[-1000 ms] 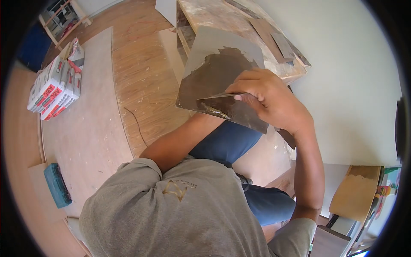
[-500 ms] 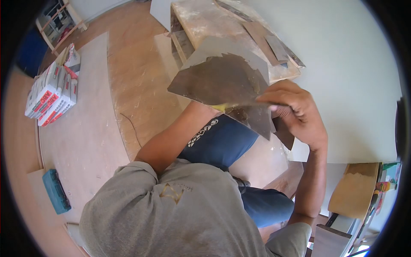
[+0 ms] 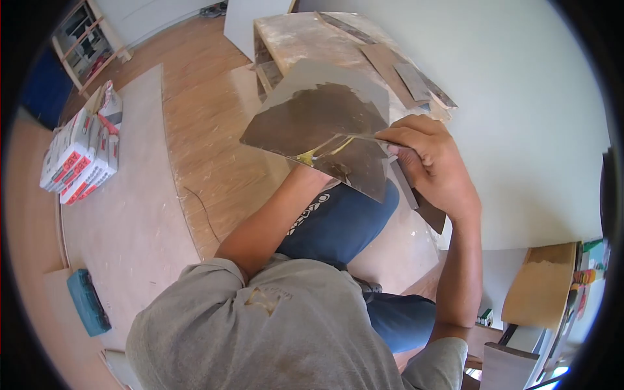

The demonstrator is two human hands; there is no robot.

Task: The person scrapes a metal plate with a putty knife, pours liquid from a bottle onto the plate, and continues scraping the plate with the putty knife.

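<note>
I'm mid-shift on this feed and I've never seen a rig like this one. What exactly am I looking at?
There's no machine here: these are a person's bare hands. The single camera is worn on the head, facing forward and down, so the chest and arms fill the lower part. The right hand pinches a thin flat blade, seen nearly edge-on at a flat board smeared with something dark brown. The left arm reaches under that board; the left hand is hidden, so its grip can't be seen. Beyond is a worktable with flat strips on it. White packs and a teal case sit off to the left.
</note>
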